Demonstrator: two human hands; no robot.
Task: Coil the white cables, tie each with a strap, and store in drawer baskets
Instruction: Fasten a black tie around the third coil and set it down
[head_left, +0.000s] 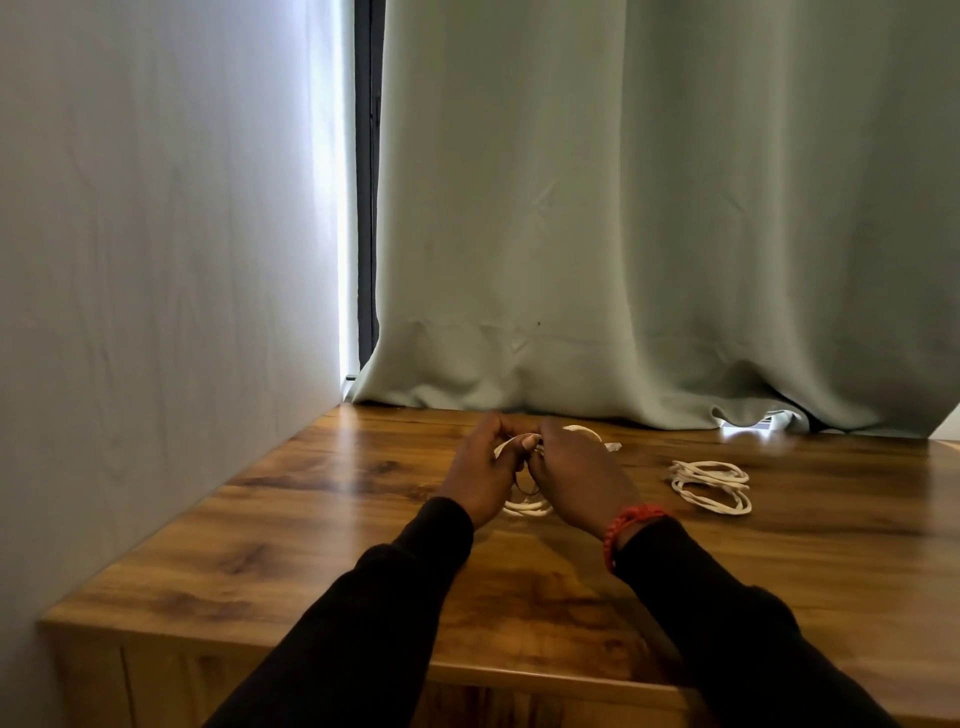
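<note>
My left hand (480, 470) and my right hand (574, 475) meet over the middle of the wooden top (322, 525), both with fingers curled round a coiled white cable (525, 508). Loops of it show below and between the hands, and a thin dark strap or loop hangs between them. Its plug end (613, 446) pokes out behind my right hand. A second coil of white cable (710, 486) lies loose on the wood to the right, apart from both hands.
A pale green curtain (649, 234) hangs to the back edge of the top. A white wall (156, 260) closes the left side. A cabinet front (156, 686) shows below the near edge. A red bracelet (626, 527) sits on my right wrist.
</note>
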